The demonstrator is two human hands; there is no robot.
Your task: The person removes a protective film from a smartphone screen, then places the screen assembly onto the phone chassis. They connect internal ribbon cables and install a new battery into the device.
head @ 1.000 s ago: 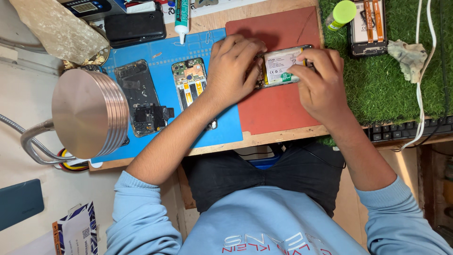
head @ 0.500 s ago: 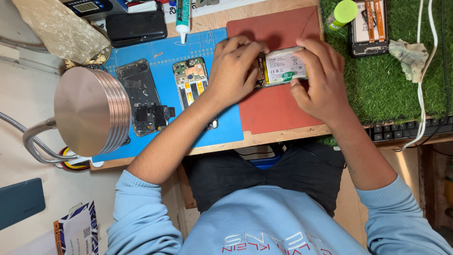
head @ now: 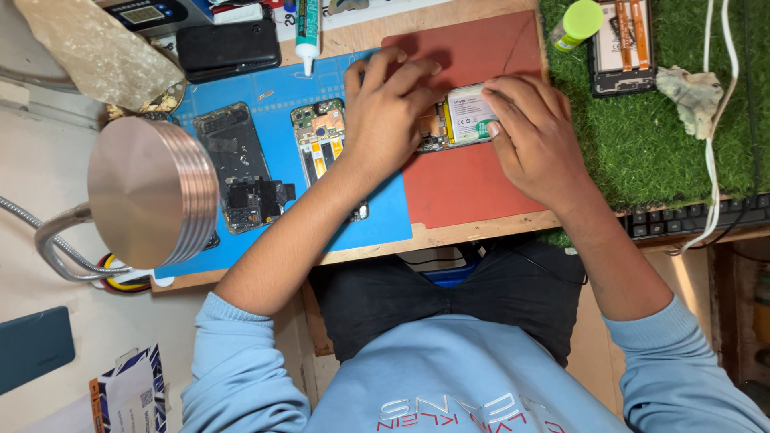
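Two hands on one opened phone [head: 459,120], which lies on the red mat [head: 473,184]; everything below is placed relative to that mat.

Left of the mat: a round metal lamp head [head: 148,192], then a blue mat [head: 281,160] carrying two more stripped phones [head: 241,172], with a glue tube [head: 307,32] above it.

On the mat: left hand [head: 385,120] lies flat over the phone's left end, fingers [head: 393,72] spread and pressing down, not curled round it. Right hand [head: 533,140] covers the right end, fingers [head: 501,100] bent onto the battery and the top edge. Only the middle strip of the phone shows between them. I can't tell whether either thumb is hooked under it.

Handling, my read: light, stiff, thin, with exposed board and battery, so fragile. Hold by the frame edges, stay off the battery face and flex cables. Mat should stop it sliding.

Right of the mat: green turf [head: 658,120] with another open phone [head: 622,40] and a crumpled rag [head: 690,88].
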